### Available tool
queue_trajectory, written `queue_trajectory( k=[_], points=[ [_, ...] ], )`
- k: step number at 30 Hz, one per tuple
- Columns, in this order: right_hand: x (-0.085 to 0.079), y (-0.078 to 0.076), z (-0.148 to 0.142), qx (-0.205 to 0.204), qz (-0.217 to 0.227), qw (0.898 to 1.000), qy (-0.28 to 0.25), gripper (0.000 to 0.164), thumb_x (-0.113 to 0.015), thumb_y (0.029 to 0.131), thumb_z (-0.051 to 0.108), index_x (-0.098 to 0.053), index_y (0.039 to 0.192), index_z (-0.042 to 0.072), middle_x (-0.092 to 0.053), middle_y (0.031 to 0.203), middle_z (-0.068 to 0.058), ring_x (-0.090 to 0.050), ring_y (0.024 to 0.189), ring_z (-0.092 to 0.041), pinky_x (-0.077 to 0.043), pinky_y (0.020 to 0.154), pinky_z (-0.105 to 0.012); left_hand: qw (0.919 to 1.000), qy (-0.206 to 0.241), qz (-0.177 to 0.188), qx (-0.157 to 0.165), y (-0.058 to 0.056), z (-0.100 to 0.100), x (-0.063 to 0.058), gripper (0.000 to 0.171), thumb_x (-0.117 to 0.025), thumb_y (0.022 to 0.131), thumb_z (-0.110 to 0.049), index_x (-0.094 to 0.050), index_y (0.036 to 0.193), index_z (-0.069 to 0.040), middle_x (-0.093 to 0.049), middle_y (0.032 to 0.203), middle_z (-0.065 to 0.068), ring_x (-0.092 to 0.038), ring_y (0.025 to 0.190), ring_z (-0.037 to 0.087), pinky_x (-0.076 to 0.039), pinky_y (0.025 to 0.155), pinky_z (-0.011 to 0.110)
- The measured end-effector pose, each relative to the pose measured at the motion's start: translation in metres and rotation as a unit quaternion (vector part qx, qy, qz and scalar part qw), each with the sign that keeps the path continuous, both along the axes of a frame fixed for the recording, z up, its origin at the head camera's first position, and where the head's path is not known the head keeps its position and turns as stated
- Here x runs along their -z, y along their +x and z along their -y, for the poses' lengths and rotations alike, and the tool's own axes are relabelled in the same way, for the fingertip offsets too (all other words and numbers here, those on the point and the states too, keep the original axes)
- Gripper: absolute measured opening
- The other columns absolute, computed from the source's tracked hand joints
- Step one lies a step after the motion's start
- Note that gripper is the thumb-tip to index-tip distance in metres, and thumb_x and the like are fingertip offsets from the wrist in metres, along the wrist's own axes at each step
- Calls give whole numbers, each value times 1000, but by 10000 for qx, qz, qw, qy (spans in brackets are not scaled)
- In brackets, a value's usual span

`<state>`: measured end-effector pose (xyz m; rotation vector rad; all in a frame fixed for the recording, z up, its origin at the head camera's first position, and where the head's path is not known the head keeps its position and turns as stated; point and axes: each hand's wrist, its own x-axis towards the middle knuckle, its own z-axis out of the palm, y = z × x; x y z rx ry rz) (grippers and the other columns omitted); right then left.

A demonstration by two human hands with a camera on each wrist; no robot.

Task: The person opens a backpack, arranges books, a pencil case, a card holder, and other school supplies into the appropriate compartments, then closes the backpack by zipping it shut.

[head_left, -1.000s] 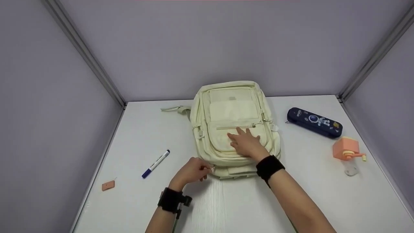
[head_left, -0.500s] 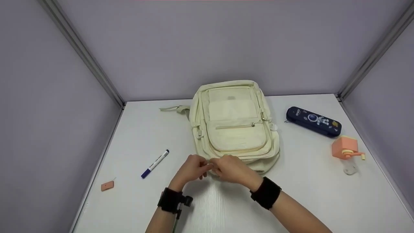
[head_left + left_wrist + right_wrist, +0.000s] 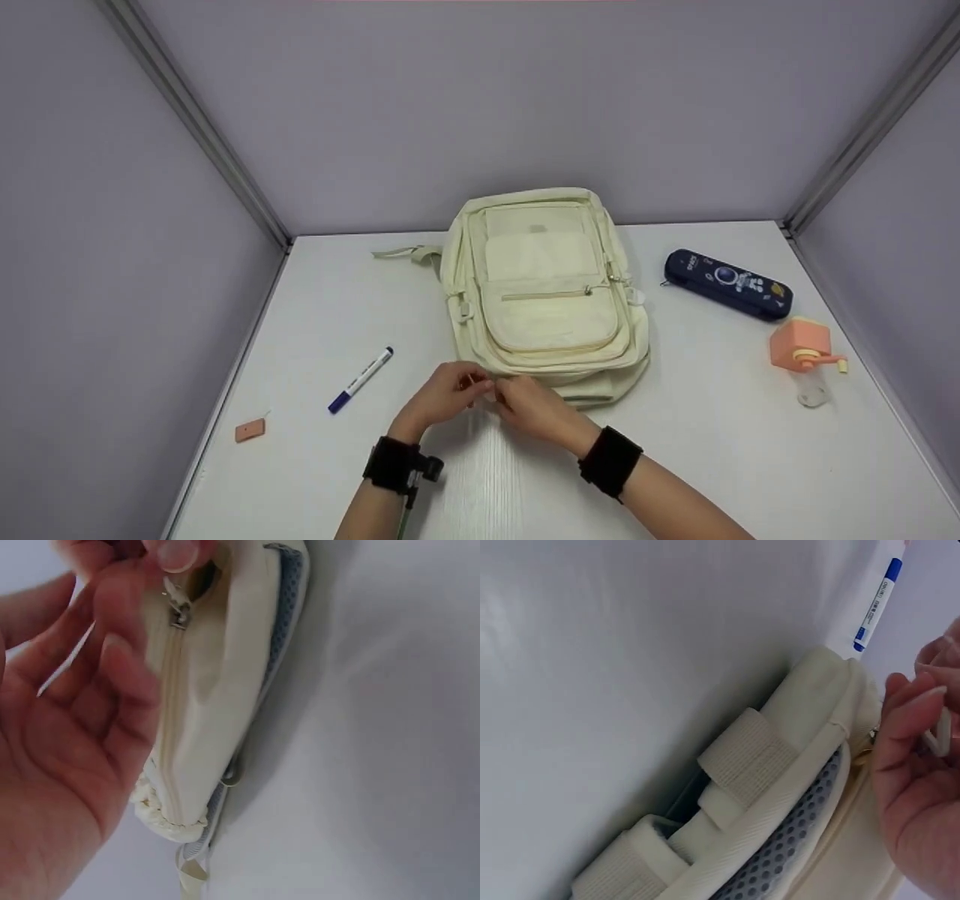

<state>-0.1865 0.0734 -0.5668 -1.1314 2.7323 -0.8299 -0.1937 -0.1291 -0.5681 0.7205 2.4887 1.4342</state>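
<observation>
A cream backpack (image 3: 551, 255) lies front side up on the white table. Both hands meet at its near left corner, fingertips close together. My left hand (image 3: 442, 394) has its fingers curled, pinching at the zipper there. A metal zipper slider (image 3: 180, 615) with a pale pull shows in the left wrist view, a gap in the bag right above it. My right hand (image 3: 536, 405) holds a whitish zipper pull (image 3: 942, 733) between bent fingers. In the right wrist view, the grey mesh padding (image 3: 787, 840) and webbing strap (image 3: 748, 757) of the bag's back side show beside that hand.
A white marker with blue ends (image 3: 361, 380) lies left of the bag, and a small reddish-brown block (image 3: 250, 430) lies farther left. At right are a navy astronaut pencil case (image 3: 727, 285) and an orange crank-handled box, probably a pencil sharpener (image 3: 801, 345). Grey panels (image 3: 525, 97) enclose the table.
My right hand has left the bag's front pocket and come down left to the near corner beside my left hand. The left hand stays nearly in place. The bag's near edge has shifted slightly.
</observation>
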Motion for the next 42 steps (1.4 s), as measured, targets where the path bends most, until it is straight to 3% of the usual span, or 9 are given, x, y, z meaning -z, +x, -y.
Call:
queue_trajectory(
  k=[2,6,9,12,14,17,19,29,42],
  points=[
    [1,0,0,95,-105,9999,14,6,-65,95,9,-63,90,7,-56,73,2,-52,63,-9,-43,54,-24,9965,-264,-603,-518,-2,2,6,9,-68,94,-16,-67,99,-9,-63,89,2,-57,69,11,-48,61,27],
    [2,2,-1,312,-391,9987,-10,3,-63,95,6,-62,92,6,-61,77,-2,-59,67,-14,-47,57,-27,9751,-996,-1516,-1279,-4,3,18,18,-75,88,-13,-64,102,-10,-56,99,1,-55,68,9,-46,59,26],
    [6,5,0,401,-1075,9934,-38,5,-63,93,3,-58,94,4,-59,69,-3,-59,59,-16,-46,49,-28,9641,-1205,-1941,-1352,-6,3,22,21,-78,85,-12,-68,103,-11,-56,107,1,-58,69,10,-48,59,26],
    [14,7,0,553,-2030,9776,-74,13,-67,89,1,-54,86,4,-52,57,-3,-54,46,-17,-41,38,-29,9510,-1245,-2476,-1370,-8,2,23,19,-80,82,-11,-73,100,-11,-63,106,-2,-65,75,13,-52,62,29],
    [17,7,-1,688,-2434,9673,-191,17,-69,88,1,-54,83,4,-50,55,-3,-52,43,-17,-40,35,-30,9373,-1354,-2858,-1462,-11,2,25,17,-81,80,-11,-76,96,-13,-67,100,-3,-67,76,14,-53,62,31],
    [18,5,-6,882,-2403,9655,-470,17,-73,86,3,-58,79,4,-53,57,-5,-52,45,-16,-41,37,-29,9174,-1632,-3236,-1645,-15,3,28,14,-82,78,-15,-78,91,-16,-69,91,-5,-67,72,14,-52,56,31],
    [15,3,-12,986,-2163,9693,-622,14,-74,86,4,-62,79,4,-57,60,-5,-53,48,-15,-43,40,-30,9108,-1756,-3317,-1719,-16,4,28,13,-82,78,-16,-78,90,-17,-69,89,-6,-67,69,14,-52,53,31],
    [-7,0,-49,1186,-1208,9836,-620,9,-70,86,3,-71,79,9,-67,72,1,-61,61,-11,-49,53,-31,9087,-1817,-3273,-1849,-19,2,24,10,-82,79,-18,-79,88,-17,-68,85,-6,-66,68,14,-51,52,33],
    [-20,-6,-101,1064,-331,9928,-439,10,-71,86,4,-71,78,10,-64,72,5,-53,62,-5,-47,58,-28,9091,-1770,-3270,-1876,-19,2,24,9,-81,79,-20,-78,87,-17,-66,83,-5,-65,64,14,-50,51,32]
  ],
)
